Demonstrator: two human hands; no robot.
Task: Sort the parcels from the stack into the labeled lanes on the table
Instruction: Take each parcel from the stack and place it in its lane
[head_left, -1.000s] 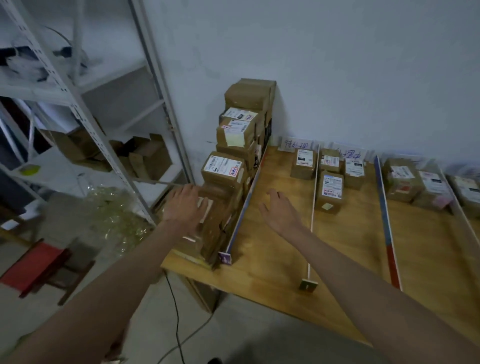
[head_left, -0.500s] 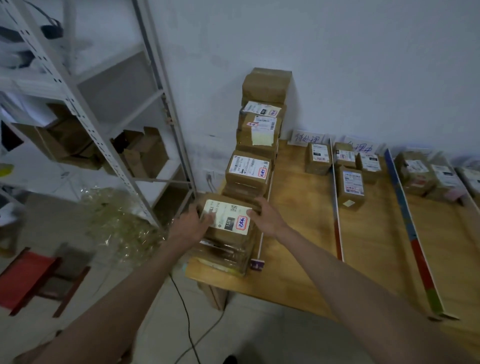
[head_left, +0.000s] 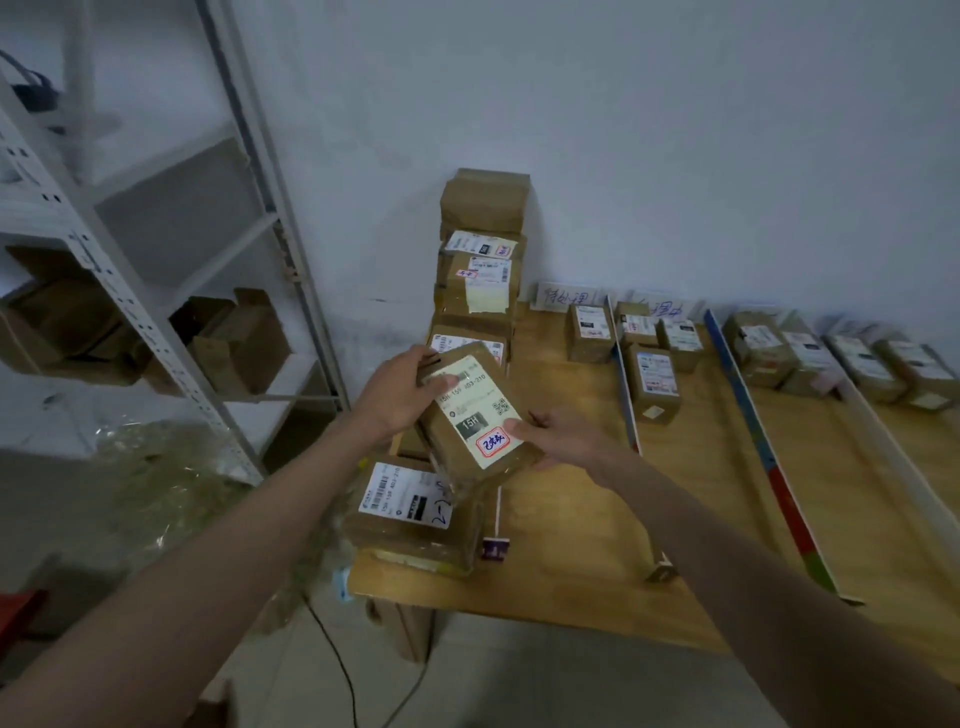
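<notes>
- Nearest the camera, two bare forearms reach forward from the lower corners toward the left end of a wooden table (head_left: 571, 566).
- Both hands hold one brown parcel (head_left: 475, 418) in the air, tilted, above the front of the stack.
- Left hand (head_left: 397, 395) grips the parcel's far left corner, with its thumb lying on the white shipping label (head_left: 478, 410).
- Right hand (head_left: 558, 434) clasps the near right edge, thumb pressed beside a red-bordered sticker (head_left: 493, 444) with handwritten marks; the label also shows "15H" on a dark patch.
- Just below the held parcel, another labelled parcel (head_left: 410, 514) tops the nearest pile at the table's front left corner.
- Behind that, the stack (head_left: 480, 291) of brown parcels rises in steps along the table's left edge, its tallest part against the white wall.
- Right of the stack, thin divider strips split the tabletop into lanes running away from the person; one white strip (head_left: 626, 395) and one blue-and-red strip (head_left: 753, 431) show clearly.
- At the far end of the first lane stands one small box (head_left: 589, 332), with a handwritten paper sign (head_left: 563, 298) against the wall behind it.
- Several more labelled boxes (head_left: 657, 382) sit in the next lane, and a further row (head_left: 810, 356) fills the lanes to the right.
- Left of the table, a white metal shelving unit (head_left: 130, 291) holds open cardboard boxes.
</notes>
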